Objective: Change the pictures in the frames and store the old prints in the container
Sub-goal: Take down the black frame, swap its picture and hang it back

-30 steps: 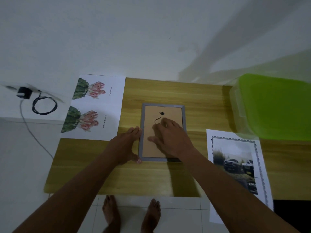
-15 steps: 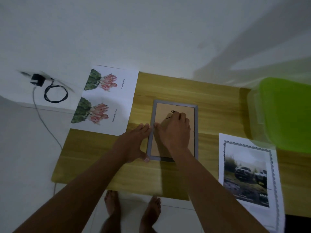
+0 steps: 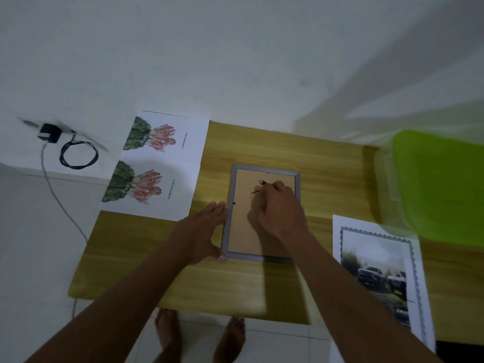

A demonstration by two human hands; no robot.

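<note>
Right fingers (image 3: 275, 186) on frame back (image 3: 243, 231); left fingers (image 3: 217, 207) against its left edge

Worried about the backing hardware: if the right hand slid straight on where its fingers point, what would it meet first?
Probably the small black hanger just ahead of the right hand's fingertips; past it, the frame's far rail. Whether they already touch is unclear.
</note>
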